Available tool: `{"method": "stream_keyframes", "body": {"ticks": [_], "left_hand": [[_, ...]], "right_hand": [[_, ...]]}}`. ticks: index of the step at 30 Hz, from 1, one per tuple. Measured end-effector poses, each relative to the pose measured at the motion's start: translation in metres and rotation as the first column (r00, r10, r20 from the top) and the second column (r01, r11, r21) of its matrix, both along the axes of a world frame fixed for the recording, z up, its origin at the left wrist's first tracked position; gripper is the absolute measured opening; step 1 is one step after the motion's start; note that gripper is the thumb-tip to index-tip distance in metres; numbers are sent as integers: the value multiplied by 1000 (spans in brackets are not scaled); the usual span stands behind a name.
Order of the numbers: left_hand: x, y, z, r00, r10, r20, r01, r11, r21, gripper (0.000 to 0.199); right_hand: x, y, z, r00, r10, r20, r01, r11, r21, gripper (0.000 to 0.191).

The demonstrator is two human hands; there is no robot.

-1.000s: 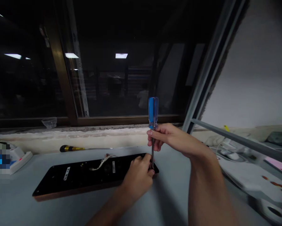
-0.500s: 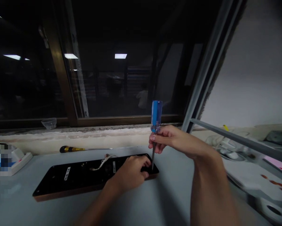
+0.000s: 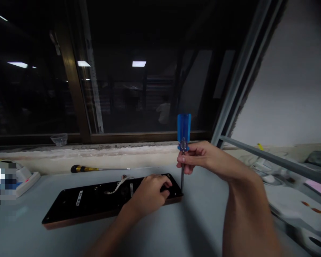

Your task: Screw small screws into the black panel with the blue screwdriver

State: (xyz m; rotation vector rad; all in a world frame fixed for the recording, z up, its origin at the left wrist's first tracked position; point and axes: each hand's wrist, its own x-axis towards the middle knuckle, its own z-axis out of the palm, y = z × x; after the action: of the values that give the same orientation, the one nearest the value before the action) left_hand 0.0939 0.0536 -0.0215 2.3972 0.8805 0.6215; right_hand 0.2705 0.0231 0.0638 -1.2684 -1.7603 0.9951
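A long black panel (image 3: 96, 200) with copper-brown sides lies on the pale table, with white labels and a whitish cable on its top. My left hand (image 3: 153, 191) rests over the right part of the panel, fingers bent and apart, holding nothing that shows. My right hand (image 3: 194, 157) pinches the metal shaft of an upright screwdriver with a clear blue handle (image 3: 184, 129). The screwdriver's tip is at the panel's right end, near its front corner.
Behind the panel lies a yellow-and-black screwdriver (image 3: 85, 169). A clear plastic cup (image 3: 59, 140) sits on the window sill. White items and cables (image 3: 270, 171) are at the right, beyond a grey metal bar (image 3: 267, 155). A white device (image 3: 26, 180) stands at far left.
My right hand and the blue screwdriver have moved right relative to the panel, the tip nearer its right edge. The handle has turned. My left hand stays on the panel.
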Motion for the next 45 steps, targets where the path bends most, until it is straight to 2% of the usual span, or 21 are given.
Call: {"method": "stream_keyframes", "body": {"ticks": [6, 13, 19, 31, 35, 41, 45], "left_hand": [[6, -5, -4, 999, -1, -36, 3, 999, 39, 21], [15, -9, -12, 997, 69, -29, -68, 996, 50, 18], [16, -10, -12, 994, 95, -51, -92, 994, 61, 12], [13, -8, -10, 991, 124, -49, -121, 991, 57, 12], [14, -6, -10, 991, 132, 36, -132, 991, -20, 15], [12, -7, -7, 964, 179, 195, -119, 952, -283, 18], [9, -4, -9, 942, 180, 284, -73, 934, -350, 21]], "right_hand": [[-3, 2, 1, 1000, -1, -14, 1, 1000, 7, 23], [-6, 2, 2, 1000, -1, -22, 1, 1000, 12, 26], [-4, -2, 3, 996, -1, -93, 7, 997, 72, 28], [-3, -6, 5, 983, -23, -180, 39, 995, 90, 29], [-1, -7, 5, 974, -20, -228, 47, 993, 111, 26], [2, -8, 2, 954, -22, -299, 80, 980, 182, 20], [4, -7, 0, 921, -28, -387, 130, 962, 238, 20]]}}
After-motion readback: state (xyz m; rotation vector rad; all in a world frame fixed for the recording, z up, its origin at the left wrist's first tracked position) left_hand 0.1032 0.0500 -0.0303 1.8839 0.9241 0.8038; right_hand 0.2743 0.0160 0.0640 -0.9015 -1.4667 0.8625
